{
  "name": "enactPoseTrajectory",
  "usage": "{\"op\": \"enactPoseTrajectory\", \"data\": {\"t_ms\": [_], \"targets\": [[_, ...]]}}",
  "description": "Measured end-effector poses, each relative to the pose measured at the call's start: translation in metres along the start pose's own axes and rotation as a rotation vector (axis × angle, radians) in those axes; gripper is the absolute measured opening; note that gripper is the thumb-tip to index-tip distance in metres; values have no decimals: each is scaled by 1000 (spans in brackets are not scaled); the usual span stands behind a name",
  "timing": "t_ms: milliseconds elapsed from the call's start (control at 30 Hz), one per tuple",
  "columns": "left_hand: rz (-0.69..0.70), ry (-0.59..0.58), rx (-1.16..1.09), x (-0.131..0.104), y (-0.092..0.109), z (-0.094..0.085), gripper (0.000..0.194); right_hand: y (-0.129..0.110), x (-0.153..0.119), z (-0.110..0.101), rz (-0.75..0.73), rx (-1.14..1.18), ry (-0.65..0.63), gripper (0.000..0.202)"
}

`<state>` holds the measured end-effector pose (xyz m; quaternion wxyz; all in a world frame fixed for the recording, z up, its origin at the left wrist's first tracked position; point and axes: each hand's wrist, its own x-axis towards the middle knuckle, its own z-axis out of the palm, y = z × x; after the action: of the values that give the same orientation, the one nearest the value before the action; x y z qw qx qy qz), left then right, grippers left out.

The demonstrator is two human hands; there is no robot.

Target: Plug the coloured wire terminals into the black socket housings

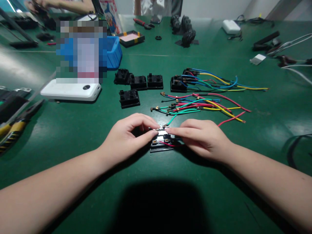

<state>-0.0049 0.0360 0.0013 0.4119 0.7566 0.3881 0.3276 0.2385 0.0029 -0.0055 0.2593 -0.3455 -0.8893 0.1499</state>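
Note:
A black plastic socket housing with brass contacts lies on the green table between my hands. My left hand grips it from the left, thumb and forefinger at its upper part. From the right, my right hand holds it, with the forefinger laid on top and the other fingers curled at its side. A green wire runs up from its far edge, and a thin red wire crosses its near part. Just beyond lies a loose bundle of red, green, yellow and blue wires with brass terminals.
Several black housings stand behind, and wired ones at right. A white power bank, blue bin and yellow-black pliers lie left. Red-handled pliers and cables are farther back. Another person's arm shows at top left.

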Motion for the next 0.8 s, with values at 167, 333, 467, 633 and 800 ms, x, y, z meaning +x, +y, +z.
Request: {"op": "enactPoseTrajectory", "data": {"t_ms": [167, 333, 467, 633, 800], "targets": [[24, -19, 40, 1, 1, 1, 4, 0, -1, 1, 11, 29, -5, 36], [-27, 17, 94, 1, 2, 1, 9, -1, 0, 0, 20, 51, -10, 39], [-62, 6, 99, -1, 3, 0, 10, -3, 2, 0, 37, 47, 0, 37], [-20, 12, 102, -1, 4, -1, 7, -5, 3, -1, 13, 64, 6, 35], [36, 15, 110, 0, 5, -2, 4, -6, 4, -1, 13, 70, 12, 34]]}}
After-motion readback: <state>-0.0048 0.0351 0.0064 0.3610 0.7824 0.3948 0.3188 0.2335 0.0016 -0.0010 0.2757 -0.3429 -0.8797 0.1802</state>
